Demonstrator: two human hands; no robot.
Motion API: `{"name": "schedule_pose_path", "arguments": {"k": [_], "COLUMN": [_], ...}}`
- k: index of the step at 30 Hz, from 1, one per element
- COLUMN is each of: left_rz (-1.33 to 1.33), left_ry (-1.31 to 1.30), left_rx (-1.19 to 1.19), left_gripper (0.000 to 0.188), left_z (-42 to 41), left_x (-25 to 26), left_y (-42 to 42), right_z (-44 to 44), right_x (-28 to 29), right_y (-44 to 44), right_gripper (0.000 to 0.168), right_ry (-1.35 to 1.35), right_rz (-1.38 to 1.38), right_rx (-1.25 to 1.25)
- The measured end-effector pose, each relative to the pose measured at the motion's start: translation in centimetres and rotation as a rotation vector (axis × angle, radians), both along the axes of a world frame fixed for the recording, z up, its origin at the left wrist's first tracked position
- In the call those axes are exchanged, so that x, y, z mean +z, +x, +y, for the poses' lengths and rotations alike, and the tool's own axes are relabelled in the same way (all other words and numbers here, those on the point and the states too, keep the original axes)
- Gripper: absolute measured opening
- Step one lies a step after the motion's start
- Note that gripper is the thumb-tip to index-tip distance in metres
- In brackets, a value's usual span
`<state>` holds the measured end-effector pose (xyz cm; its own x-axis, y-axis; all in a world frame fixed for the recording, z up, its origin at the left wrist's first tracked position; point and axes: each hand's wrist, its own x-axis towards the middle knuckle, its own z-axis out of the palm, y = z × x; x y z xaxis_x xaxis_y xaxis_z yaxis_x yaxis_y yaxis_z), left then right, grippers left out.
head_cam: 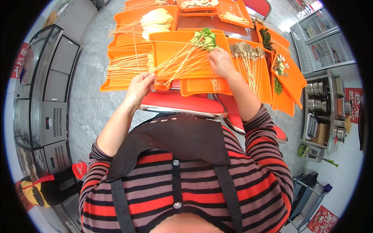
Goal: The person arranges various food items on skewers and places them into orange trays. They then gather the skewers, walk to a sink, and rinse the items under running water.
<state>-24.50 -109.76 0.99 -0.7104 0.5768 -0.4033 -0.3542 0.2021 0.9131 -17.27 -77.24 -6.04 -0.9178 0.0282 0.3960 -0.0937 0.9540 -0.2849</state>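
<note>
An orange plastic tray (166,40) lies before me, crossed by loose bamboo skewers (180,62). Green leafy vegetable pieces (206,39), some on skewer tips, are bunched at its upper right. My left hand (142,86) pinches an upright bamboo skewer (136,49) between thumb and fingers at the tray's lower left corner. Just below the greens, my right hand (222,62) has its fingers curled at the tray's right side; whether something is between them is hidden. Skewered grey mushrooms (247,51) fill the tray to the right. More skewers (125,67) lie in the tray at left.
Further orange trays hold pale leafy vegetables (157,21), sliced white pieces (199,3), enoki-like mushrooms (236,18) and dark greens (265,39). Red chairs with chrome rims (183,104) stand between me and the trays. Display coolers (55,87) line the left, a shelf of metal pots (317,104) the right.
</note>
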Motion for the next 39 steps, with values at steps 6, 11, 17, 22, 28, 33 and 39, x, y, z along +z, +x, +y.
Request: {"name": "schedule_pose_path", "arguments": {"k": [6,11,17,22,28,33,39], "left_rz": [0.034,0.434,0.765,1.076,0.270,0.078,-0.020], "left_ry": [0.041,0.023,-0.099,-0.112,-0.179,-0.157,-0.168], "left_rx": [-0.037,-0.199,-0.320,-0.512,-0.852,-0.849,-0.602], "left_gripper": [0.022,0.022,0.022,0.021,0.024,0.029,0.029], "left_z": [0.2,1.3,3.4,4.5,4.3,1.2,-0.7], "left_x": [1.1,3.8,6.1,6.9,5.8,4.1,3.2], "left_y": [0.1,1.0,2.4,3.8,5.7,7.2,7.3], "right_z": [1.8,2.6,2.5,-0.7,-6.5,-3.1,13.3], "right_x": [3.5,9.5,17.9,19.4,12.2,11.5,11.4], "right_y": [2.9,5.3,11.2,14.1,11.9,14.1,19.8], "right_gripper": [0.014,0.020,0.022,0.015,0.014,0.020,0.028], "right_ry": [-0.333,-0.530,-0.173,-0.269,-0.442,-0.398,-0.393], "right_rz": [-0.364,-0.773,-0.611,-0.439,-0.265,-0.607,-0.352], "right_rx": [0.038,-0.095,-0.350,-0.023,0.375,0.250,-0.472]}}
